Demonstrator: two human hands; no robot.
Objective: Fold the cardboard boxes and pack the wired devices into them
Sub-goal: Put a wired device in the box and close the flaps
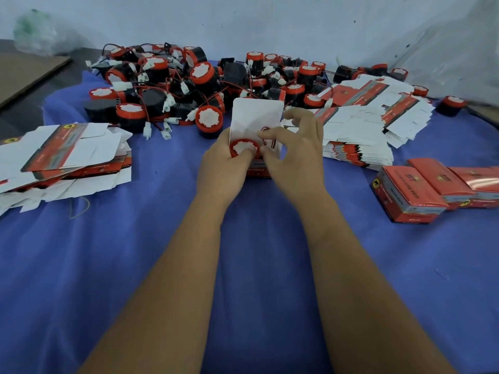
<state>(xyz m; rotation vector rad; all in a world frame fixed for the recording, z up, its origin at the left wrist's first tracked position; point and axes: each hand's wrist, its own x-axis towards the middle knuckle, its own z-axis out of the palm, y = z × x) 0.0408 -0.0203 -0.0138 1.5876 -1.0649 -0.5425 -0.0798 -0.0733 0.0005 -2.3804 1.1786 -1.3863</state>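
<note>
An open red-and-white cardboard box point(255, 117) stands on the blue cloth in the middle, its white lid flap upright. A round black device with a red rim and white face point(243, 147) sits in the box mouth. My left hand point(224, 160) grips the box and the device from the left, thumb on the white face. My right hand point(294, 155) pinches the device's red-and-black wire point(266, 130) over the opening, on the box's right side.
A large heap of wired devices point(189, 82) lies behind the box. Flat unfolded boxes are stacked at the left point(62, 155) and at the right point(364, 125). Several closed red boxes point(421, 190) stand at the right. A brown cardboard sheet point(24, 71) lies far left.
</note>
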